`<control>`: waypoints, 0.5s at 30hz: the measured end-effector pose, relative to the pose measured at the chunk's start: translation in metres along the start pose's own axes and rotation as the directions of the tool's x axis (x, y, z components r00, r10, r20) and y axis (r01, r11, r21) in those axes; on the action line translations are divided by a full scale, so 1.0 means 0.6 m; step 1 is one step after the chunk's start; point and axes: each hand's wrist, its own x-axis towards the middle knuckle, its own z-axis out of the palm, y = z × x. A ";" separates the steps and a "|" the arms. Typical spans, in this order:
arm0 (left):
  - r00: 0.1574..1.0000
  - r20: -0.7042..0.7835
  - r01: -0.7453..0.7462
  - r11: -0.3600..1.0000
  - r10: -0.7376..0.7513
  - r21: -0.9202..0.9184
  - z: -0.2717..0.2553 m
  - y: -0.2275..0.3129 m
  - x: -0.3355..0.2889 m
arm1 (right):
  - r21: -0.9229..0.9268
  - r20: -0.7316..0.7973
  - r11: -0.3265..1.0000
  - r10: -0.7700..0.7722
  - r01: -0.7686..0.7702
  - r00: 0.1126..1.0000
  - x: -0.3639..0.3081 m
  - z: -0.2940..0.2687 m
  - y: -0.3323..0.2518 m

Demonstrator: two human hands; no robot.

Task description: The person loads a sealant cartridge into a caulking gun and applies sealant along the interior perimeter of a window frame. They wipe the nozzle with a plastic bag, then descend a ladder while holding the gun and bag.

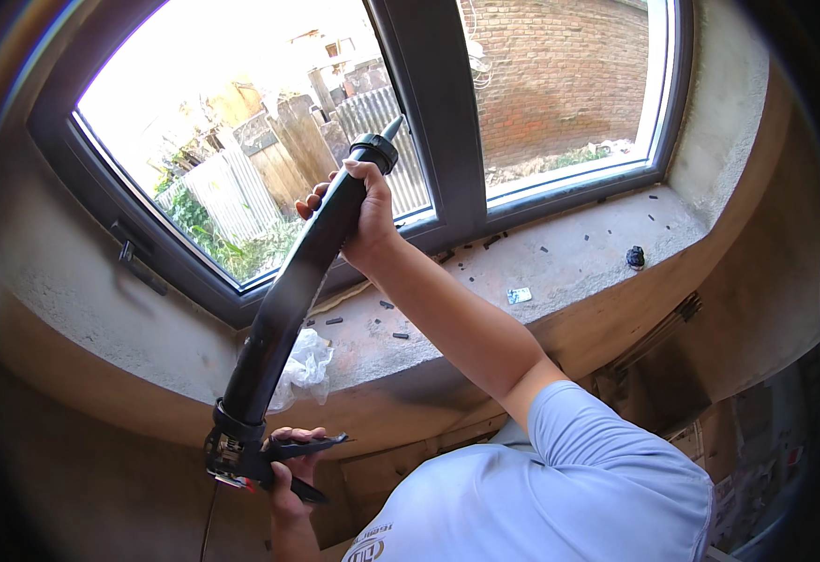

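Observation:
A long black caulking gun [283,318] slants across the left half of the view, its grey nozzle [391,128] pointing up at the window. Its front end, just behind the ring cap [373,150], rests in my right hand [365,211], with the fingers wrapped round the barrel. Lower down, my left hand [293,468] is closed about the handle and trigger [302,451], the fingers partly hidden behind them. From the gun's rear end a thin rod [209,520] runs down.
Ahead stands a dark-framed window [447,122] with a handle [129,251] at its left. On the rough sill [579,258] lie several small black pieces [401,335], a crumpled clear plastic bag [305,367], a small pale packet [519,295] and a dark lump [635,258].

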 end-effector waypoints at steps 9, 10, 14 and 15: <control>1.000 0.001 0.000 1.000 0.000 0.005 -0.012 0.009 0.032 | -0.035 -0.019 0.999 -0.013 0.012 1.000 0.023 0.003 -0.006; 1.000 -0.001 -0.014 1.000 0.014 0.006 -0.012 0.009 0.034 | -0.032 -0.019 0.999 0.001 -0.002 1.000 0.024 0.002 -0.007; 0.999 0.015 -0.048 0.998 0.047 0.043 -0.017 0.014 0.045 | -0.062 0.025 0.998 -0.006 0.008 1.000 0.027 -0.003 -0.010; 0.998 0.018 -0.059 0.996 0.058 0.065 -0.018 0.017 0.048 | -0.063 0.032 0.998 -0.003 0.005 0.999 0.028 -0.004 -0.010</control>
